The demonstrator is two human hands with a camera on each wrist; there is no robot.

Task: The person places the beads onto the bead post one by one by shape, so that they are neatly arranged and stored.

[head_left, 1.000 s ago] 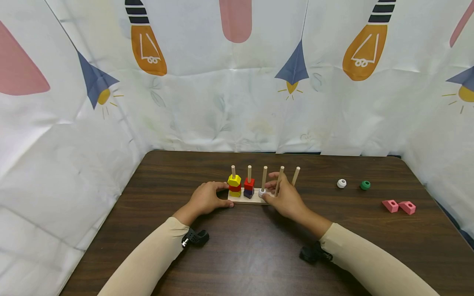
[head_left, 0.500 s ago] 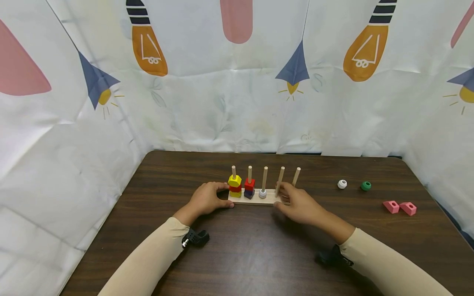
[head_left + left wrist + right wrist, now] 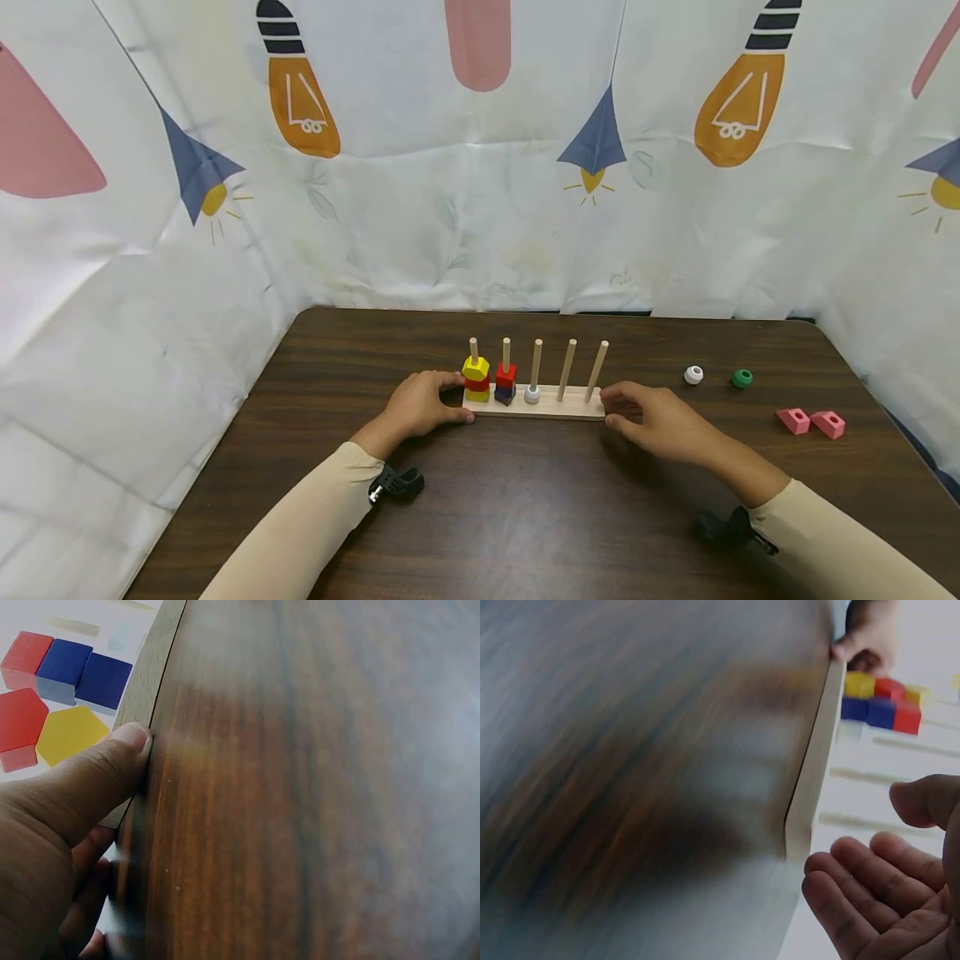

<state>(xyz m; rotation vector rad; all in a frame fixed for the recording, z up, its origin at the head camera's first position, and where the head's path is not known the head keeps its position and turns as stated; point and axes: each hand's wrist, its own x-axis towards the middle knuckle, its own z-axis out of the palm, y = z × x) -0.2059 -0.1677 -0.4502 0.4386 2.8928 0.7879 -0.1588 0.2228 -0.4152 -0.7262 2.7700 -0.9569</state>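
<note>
A wooden peg board [image 3: 555, 408] with several upright pegs lies across the middle of the table. Its leftmost peg bears a yellow, a red and a yellow block [image 3: 476, 369]. Red and dark blue blocks [image 3: 506, 377] are stacked on the second peg, and one white bead [image 3: 532, 394] sits low on the third. My left hand [image 3: 422, 404] grips the board's left end, its thumb [image 3: 112, 761] on the front edge and its fingers partly hidden. Beside the right end is my right hand [image 3: 660, 421], holding nothing, with fingers [image 3: 877, 885] loosely bent and thumb apart.
On the right of the brown table [image 3: 555, 517] lie a white bead [image 3: 693, 375], a green bead [image 3: 742, 378] and two pink wedge-shaped blocks with holes [image 3: 812, 422]. A printed cloth [image 3: 420, 233] hangs behind the table.
My right hand has moved right, away from the white bead on the third peg, past the last pegs to the board's right end. The left hand keeps its place.
</note>
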